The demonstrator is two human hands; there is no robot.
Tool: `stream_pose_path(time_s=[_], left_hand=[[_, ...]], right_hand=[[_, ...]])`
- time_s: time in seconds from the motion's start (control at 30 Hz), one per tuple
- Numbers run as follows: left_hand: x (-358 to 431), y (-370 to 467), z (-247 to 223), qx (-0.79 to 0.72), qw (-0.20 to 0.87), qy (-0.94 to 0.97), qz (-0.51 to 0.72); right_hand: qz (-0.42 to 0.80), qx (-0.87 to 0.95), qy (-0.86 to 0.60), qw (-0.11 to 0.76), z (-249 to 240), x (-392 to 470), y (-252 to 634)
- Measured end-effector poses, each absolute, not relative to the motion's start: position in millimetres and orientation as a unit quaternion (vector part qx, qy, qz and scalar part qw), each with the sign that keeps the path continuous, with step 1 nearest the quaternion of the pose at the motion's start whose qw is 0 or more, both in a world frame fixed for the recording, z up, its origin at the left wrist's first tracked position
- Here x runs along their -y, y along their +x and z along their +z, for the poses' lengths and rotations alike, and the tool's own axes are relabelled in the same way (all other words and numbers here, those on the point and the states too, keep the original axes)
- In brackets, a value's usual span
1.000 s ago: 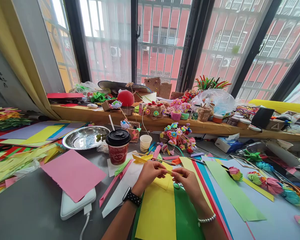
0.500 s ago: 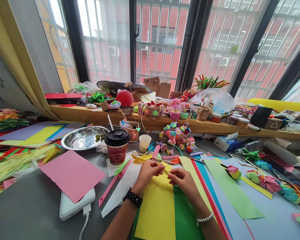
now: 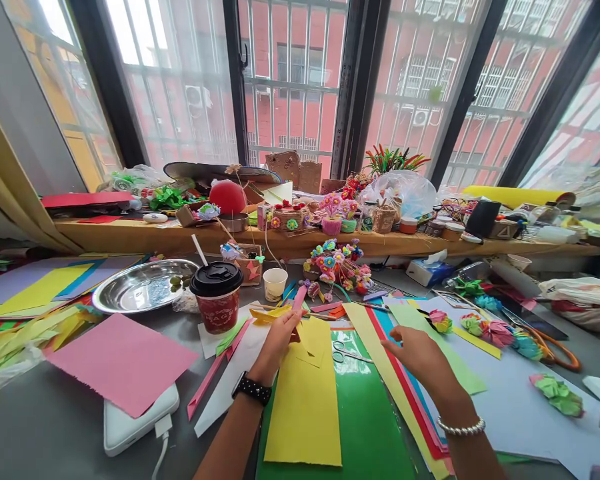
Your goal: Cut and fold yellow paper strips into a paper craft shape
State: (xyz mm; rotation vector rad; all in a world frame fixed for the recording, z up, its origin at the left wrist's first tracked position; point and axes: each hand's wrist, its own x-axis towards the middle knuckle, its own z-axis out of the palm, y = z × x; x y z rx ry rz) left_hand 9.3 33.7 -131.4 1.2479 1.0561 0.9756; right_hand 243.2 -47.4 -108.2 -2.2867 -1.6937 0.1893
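My left hand (image 3: 281, 339), wearing a black watch, is over the far end of a yellow paper sheet (image 3: 305, 407), its fingers curled closed. A narrow folded yellow paper strip (image 3: 307, 343) shows at its fingertips, mostly hidden by the hand. My right hand (image 3: 423, 360), with a beaded bracelet, hovers above coloured paper strips at the right. Its thumb and fingers are apart and hold nothing. Between the hands, silver scissors (image 3: 349, 355) lie on a green sheet (image 3: 370, 420). Folded yellow pieces (image 3: 267, 315) lie just beyond my left hand.
A lidded red cup (image 3: 217, 305), a paper cup (image 3: 275, 285) and a metal plate (image 3: 130, 290) stand at the left. Pink paper (image 3: 123, 360) covers part of a white power bank (image 3: 135, 423). Folded paper flowers (image 3: 497, 331) lie at the right. Crafts crowd the windowsill.
My right hand has let go of the folded yellow strip and moved right, its fingers opening. My left hand has shifted slightly left. The scissors have come into view, and the camera has turned right.
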Motion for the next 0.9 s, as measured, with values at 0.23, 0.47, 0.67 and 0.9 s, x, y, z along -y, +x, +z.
stream_pose_path(time_s=[0.23,0.47,0.67,0.9], left_hand=[[-35,20,-146,-0.526,0.465,0.629,0.334],[-36,21,-150,-0.534,0.403,0.685,0.288],[-36,21,-149,-0.532,0.404,0.689,0.280],[-36,20,-150,-0.531,0.404,0.692,0.276]], right_hand=[[0.040,0.616,-0.786,-0.021,-143,76,254],[-0.012,0.626,-0.777,-0.069,-144,76,238],[0.040,0.666,-0.745,0.004,-132,77,269],[0.036,0.677,-0.734,-0.040,-123,75,291]])
